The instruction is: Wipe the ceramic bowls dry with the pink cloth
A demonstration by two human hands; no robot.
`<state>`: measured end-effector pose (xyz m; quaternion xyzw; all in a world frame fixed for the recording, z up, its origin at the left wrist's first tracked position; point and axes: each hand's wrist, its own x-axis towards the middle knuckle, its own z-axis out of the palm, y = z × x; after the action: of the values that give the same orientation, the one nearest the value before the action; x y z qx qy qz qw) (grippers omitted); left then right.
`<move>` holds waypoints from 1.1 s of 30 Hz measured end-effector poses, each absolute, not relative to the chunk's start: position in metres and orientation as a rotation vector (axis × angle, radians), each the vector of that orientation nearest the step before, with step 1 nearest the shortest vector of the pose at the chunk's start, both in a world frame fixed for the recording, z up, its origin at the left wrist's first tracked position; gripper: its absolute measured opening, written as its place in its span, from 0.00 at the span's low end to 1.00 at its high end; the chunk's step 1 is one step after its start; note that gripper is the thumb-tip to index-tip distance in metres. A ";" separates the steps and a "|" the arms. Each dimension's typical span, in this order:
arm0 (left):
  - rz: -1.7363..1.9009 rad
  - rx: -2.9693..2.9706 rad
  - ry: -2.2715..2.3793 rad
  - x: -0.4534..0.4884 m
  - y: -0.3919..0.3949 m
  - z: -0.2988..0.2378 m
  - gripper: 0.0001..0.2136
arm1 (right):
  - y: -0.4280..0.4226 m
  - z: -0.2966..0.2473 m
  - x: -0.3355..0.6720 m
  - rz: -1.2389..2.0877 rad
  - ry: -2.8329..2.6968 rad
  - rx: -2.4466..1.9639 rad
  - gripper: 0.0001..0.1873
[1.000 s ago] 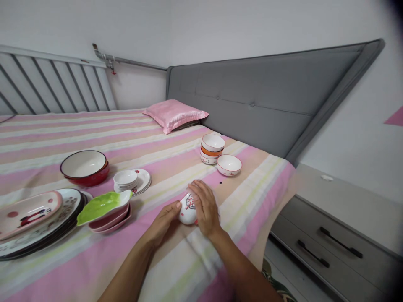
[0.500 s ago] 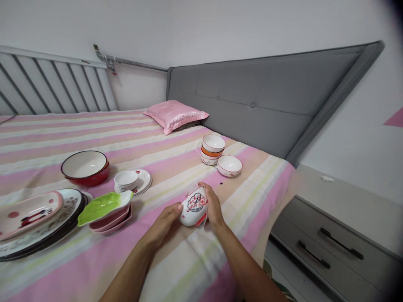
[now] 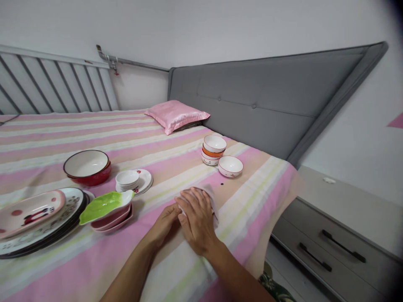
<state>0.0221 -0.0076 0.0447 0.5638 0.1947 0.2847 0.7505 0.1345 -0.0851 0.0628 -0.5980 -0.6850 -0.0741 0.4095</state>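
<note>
A pale pinkish cloth lies under my right hand, which is spread over the bowl and presses the cloth against it. My left hand grips the bowl's left edge with thumb and fingers. Hands and cloth hide nearly all of the bowl. Beyond them, a white bowl with a red rim rests beside a stack of bowls, one of them orange. Left of my hands, a green leaf-shaped dish sits on pink dishes.
Small white dishes sit on saucers. A red pot-like bowl and stacked oval plates are at left. A pink pillow lies by the grey headboard. A drawer cabinet stands beyond the bed's right edge.
My right hand has moved from the bowl's right side to over it, bringing the cloth across. The bowl's flower-painted side is now covered. My left hand keeps its hold.
</note>
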 end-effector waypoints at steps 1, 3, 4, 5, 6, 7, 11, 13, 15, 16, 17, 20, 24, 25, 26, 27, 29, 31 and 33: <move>0.625 1.232 0.435 0.022 -0.008 0.045 0.15 | -0.086 0.062 0.133 -0.179 -1.734 -1.488 0.21; 0.636 1.250 0.480 0.021 -0.008 0.046 0.14 | -0.085 0.061 0.133 -0.178 -1.742 -1.416 0.22; 0.638 1.261 0.505 0.021 -0.007 0.047 0.14 | -0.084 0.059 0.134 -0.186 -1.731 -1.369 0.22; 0.636 1.273 0.522 0.021 -0.007 0.047 0.13 | -0.083 0.058 0.135 -0.204 -1.701 -1.323 0.23; 0.629 1.284 0.527 0.021 -0.006 0.047 0.13 | -0.081 0.056 0.137 -0.231 -1.652 -1.281 0.24; 0.622 1.295 0.516 0.021 -0.006 0.047 0.13 | -0.079 0.055 0.139 -0.261 -1.590 -1.246 0.24; 0.618 1.324 0.443 0.022 -0.004 0.046 0.15 | -0.073 0.053 0.146 -0.325 -1.365 -1.194 0.18; 0.622 1.321 0.442 0.022 -0.003 0.045 0.15 | -0.073 0.054 0.148 -0.331 -1.317 -1.218 0.13; 0.618 1.309 0.448 0.022 -0.004 0.046 0.15 | -0.074 0.053 0.149 -0.325 -1.309 -1.284 0.11; 0.621 1.303 0.452 0.022 -0.004 0.046 0.14 | -0.074 0.053 0.149 -0.314 -1.326 -1.325 0.13; 0.626 1.298 0.457 0.022 -0.005 0.046 0.14 | -0.075 0.052 0.150 -0.301 -1.358 -1.369 0.16; 0.648 1.290 0.472 0.021 -0.005 0.046 0.14 | -0.075 0.049 0.150 -0.295 -1.521 -1.476 0.23; 0.658 1.300 0.522 0.021 -0.004 0.044 0.14 | -0.075 0.046 0.146 -0.346 -1.711 -1.529 0.23; 0.663 1.309 0.528 0.021 -0.004 0.044 0.15 | -0.075 0.046 0.145 -0.353 -1.747 -1.533 0.23; 0.671 1.319 0.531 0.021 -0.004 0.044 0.15 | -0.075 0.046 0.145 -0.359 -1.777 -1.537 0.23; 0.678 1.329 0.533 0.021 -0.003 0.045 0.16 | -0.075 0.046 0.144 -0.364 -1.800 -1.540 0.24; 0.682 1.339 0.536 0.021 -0.003 0.045 0.16 | -0.076 0.048 0.145 -0.369 -1.827 -1.531 0.24; 0.673 1.321 0.525 0.022 -0.004 0.046 0.15 | -0.075 0.051 0.148 -0.361 -1.828 -1.515 0.23; 0.660 1.294 0.506 0.023 -0.005 0.047 0.14 | -0.073 0.053 0.152 -0.329 -1.789 -1.512 0.21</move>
<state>0.0233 -0.0053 0.0469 0.5852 0.2287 0.2986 0.7183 0.1524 -0.0735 0.0533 -0.5918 -0.7000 -0.1287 0.3785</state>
